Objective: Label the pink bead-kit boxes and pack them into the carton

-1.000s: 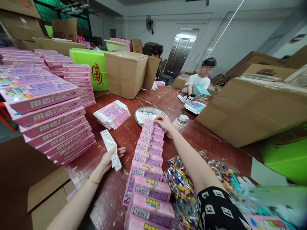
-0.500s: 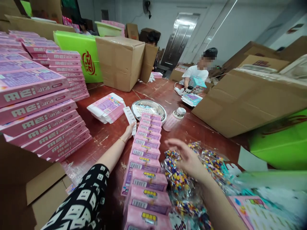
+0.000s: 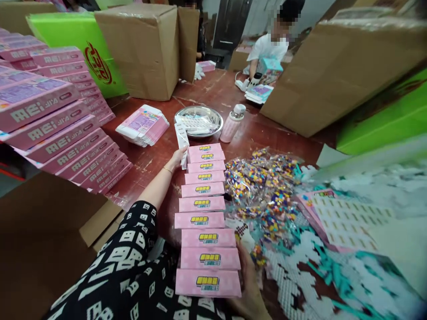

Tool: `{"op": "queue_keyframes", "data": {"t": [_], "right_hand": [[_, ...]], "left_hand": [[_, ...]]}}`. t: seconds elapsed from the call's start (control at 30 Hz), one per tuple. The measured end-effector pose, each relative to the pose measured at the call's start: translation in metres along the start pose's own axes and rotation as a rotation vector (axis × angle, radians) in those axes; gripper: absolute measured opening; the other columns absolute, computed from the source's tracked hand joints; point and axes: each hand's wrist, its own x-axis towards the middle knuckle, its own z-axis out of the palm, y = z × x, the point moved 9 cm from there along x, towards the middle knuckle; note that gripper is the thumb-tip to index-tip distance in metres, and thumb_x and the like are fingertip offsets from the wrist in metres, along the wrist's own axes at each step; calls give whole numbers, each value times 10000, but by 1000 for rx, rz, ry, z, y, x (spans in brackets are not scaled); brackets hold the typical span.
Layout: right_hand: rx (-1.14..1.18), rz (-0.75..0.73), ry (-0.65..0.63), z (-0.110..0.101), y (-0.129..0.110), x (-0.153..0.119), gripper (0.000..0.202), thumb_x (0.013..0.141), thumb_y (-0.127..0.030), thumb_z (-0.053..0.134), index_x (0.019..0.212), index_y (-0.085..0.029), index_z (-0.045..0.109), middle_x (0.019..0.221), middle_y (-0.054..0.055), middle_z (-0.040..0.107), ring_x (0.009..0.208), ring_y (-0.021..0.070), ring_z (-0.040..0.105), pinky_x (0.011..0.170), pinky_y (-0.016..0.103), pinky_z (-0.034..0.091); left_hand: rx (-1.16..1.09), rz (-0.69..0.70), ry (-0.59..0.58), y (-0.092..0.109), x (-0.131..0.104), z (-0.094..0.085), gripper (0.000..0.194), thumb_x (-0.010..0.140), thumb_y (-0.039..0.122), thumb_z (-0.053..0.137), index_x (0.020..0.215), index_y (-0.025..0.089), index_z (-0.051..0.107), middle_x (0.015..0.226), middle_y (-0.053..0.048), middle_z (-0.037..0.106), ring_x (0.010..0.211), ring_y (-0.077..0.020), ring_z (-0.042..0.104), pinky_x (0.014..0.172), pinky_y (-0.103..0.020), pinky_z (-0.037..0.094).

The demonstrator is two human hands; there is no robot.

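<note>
Red table (image 3: 263,133) has pink boxes (image 3: 202,204) running near-to-far, left hand (image 3: 177,160) pinching a white strip (image 3: 181,137) at the far end, right hand (image 3: 250,284) at the near one, can't tell its grip.

Centre blocked by pink box row (image 3: 203,204); right flank cluttered by bead bags (image 3: 253,178); left walled by stacked boxes (image 3: 66,138); desk (image 3: 142,162) strip left between stack and row, crossed by left forearm (image 3: 156,189); ahead, reach obstructed by tray (image 3: 218,122), bottle (image 3: 231,128).

Right hand (image 3: 250,284) partly hidden, grip unclear
</note>
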Motion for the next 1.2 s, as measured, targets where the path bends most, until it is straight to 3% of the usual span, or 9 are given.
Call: {"op": "queue_keyframes", "data": {"t": [0.23, 0.33, 0.43, 0.6, 0.73, 0.83, 0.97, 1.2], "right_hand": [[100, 6, -50, 1, -4, -20, 927, 780, -402, 772, 1528, -324, 229, 1564, 119, 346, 1405, 332, 397, 1131, 513, 399], [181, -22, -47, 8, -7, -13, 836, 844, -389, 706, 1523, -347, 221, 1556, 116, 361, 1392, 296, 426, 1096, 486, 446], [249, -51, -50, 12, -17, 7, 789, 876, -345, 675, 1514, -369, 212, 1552, 115, 371, 1394, 261, 427, 1066, 457, 479], [268, -73, -120, 11, -27, 15, 876, 843, -386, 721, 1522, -394, 168, 1558, 127, 357, 1364, 272, 467, 1022, 462, 515], [74, -132, -84, -3, -38, 2, 1030, 762, -426, 791, 1543, -345, 126, 1569, 139, 323, 1423, 333, 366, 1108, 551, 412], [-179, -295, -56, -10, -66, 2, 1118, 700, -374, 840, 1552, -330, 118, 1587, 129, 275, 1439, 381, 312, 1136, 610, 339], [-378, -475, -83, -4, -101, 10, 1156, 679, -392, 839, 1558, -351, 90, 1602, 101, 244, 1410, 412, 342, 1102, 647, 331], [-405, -393, -185, 14, -115, 26, 1263, 598, -420, 873, 1554, -378, 48, 1634, 86, 120, 1428, 454, 279, 1071, 672, 339]], "left_hand": [[47, -24, 25, -25, -53, -13, 232, 819, 230, 673, 941, 35, 699, 760, -116, 752, 820, -273, 731, 859, -360, 548], [48, 6, 49, -16, -62, -13, 280, 829, 266, 675, 993, 40, 695, 805, -117, 760, 856, -276, 729, 889, -370, 540], [58, 40, 58, 0, -64, -2, 283, 817, 257, 688, 1004, 46, 694, 813, -106, 760, 862, -269, 726, 890, -371, 540], [68, 90, 70, 7, -69, 2, 251, 776, 230, 719, 947, 46, 706, 761, -87, 751, 852, -269, 722, 865, -355, 543], [76, 108, 104, -3, -73, -17, 254, 746, 239, 738, 929, 66, 713, 778, -71, 753, 860, -257, 717, 871, -342, 533], [80, 121, 128, -13, -75, -29, 270, 748, 273, 742, 938, 84, 711, 820, -62, 756, 894, -246, 708, 892, -336, 516], [68, 141, 131, -23, -77, -34, 313, 749, 354, 754, 934, 106, 707, 849, -50, 753, 925, -236, 693, 910, -331, 498], [24, 184, 136, -26, -87, -34, 236, 749, 329, 771, 807, 113, 696, 715, -19, 717, 858, -217, 675, 882, -303, 486]]}}
